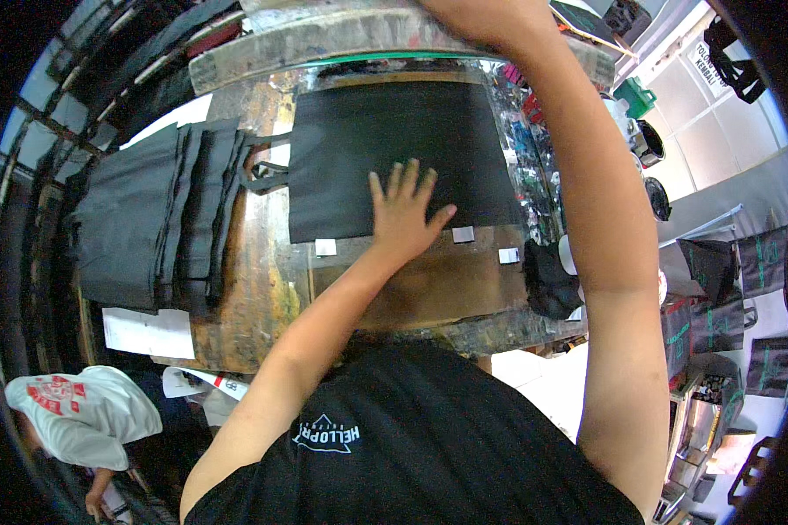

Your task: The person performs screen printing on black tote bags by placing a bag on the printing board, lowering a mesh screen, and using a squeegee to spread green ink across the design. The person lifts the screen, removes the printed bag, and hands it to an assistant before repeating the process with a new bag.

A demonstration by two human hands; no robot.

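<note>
A black fabric bag [350, 131] lies flat on the worktable, its handles [267, 178] pointing left. My left hand [403, 210] rests on the bag's near part, fingers spread and holding nothing. At the far edge, a thick, stained frame bar [341, 48] with a green strip below it spans the table. My right arm reaches up there, and my right hand [490, 22] overlaps the bar; its fingers are cut off by the picture's upper edge. Small white tabs [325, 248] sit along the bag's near edge.
A stack of black bags [140, 219] covers the table's left side, with white paper [149, 332] below it. Crumpled black cloth [552, 280] lies at the right edge. A person in a white shirt [87, 411] is at lower left. Printed black bags [718, 324] are at right.
</note>
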